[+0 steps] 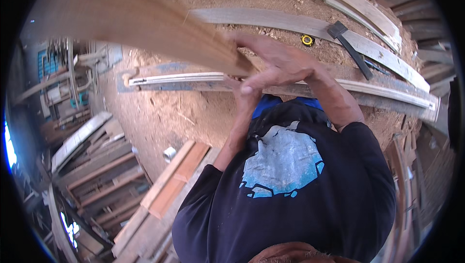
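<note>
A long wooden board (145, 25) rises toward the upper left, blurred by motion. Its narrow lower end comes down between my hands. My left hand (248, 95) is at the board's lower edge, seemingly closed on it, with most of its fingers hidden. Beside that end, my right hand (283, 62) has its thumb and fingers spread apart; contact with the board cannot be made out. Beneath both hands a dark plank (329, 88) lies crosswise, carrying a pale grooved wooden strip (179, 77).
Beyond the plank lie a hammer (349, 49), a yellow and black tape measure (307, 40) and a long grey board (261, 19). Sawdust (164, 112) covers the ground. More boards (361, 3) lie far right; stacked timber (104, 166) fills the left, with reddish planks (169, 180) nearby.
</note>
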`<state>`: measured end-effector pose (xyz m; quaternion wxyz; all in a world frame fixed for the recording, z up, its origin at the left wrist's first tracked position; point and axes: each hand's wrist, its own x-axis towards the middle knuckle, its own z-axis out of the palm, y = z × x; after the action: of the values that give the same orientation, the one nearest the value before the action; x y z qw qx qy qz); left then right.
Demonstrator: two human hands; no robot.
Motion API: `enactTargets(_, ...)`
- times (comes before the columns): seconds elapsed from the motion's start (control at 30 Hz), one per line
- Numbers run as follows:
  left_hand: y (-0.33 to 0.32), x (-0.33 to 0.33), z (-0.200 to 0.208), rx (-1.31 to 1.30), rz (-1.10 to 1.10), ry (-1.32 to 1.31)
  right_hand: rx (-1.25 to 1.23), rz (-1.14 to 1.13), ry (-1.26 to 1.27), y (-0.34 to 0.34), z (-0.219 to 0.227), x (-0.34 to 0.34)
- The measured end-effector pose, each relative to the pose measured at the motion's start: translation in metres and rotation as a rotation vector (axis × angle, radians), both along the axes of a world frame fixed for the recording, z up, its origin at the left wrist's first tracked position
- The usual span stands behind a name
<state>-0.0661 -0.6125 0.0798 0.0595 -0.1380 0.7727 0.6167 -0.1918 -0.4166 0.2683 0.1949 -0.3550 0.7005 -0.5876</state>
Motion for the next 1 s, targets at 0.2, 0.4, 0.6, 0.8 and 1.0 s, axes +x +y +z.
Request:
enactTargets(0.2,-0.068,-0.054,0.029,-0.356,-0.558,0.212,-0.096,-0.772,-0.111,-0.033,-0.034,-0.007)
enactTargets(0.4,-0.100,-0.092,-0.033,-0.627,-0.897,-0.004,-0.478,-0.699,-0.155,-0.020,-0.102,-0.071)
enactTargets(0.6,-0.084,-0.107,-0.056,-0.678,-1.035,-0.024,-0.419,-0.726,-0.072,-0.029,-0.083,-0.067)
enactTargets(0.8,-0.047,-0.112,-0.064,-0.334,-0.982,-0.041,-0.413,-0.719,-0.063,-0.011,-0.092,-0.078)
enactTargets(1.0,-0.060,-0.114,-0.060,-0.520,-0.949,0.048,-0.158,-0.893,-0.026,-0.026,-0.081,-0.076)
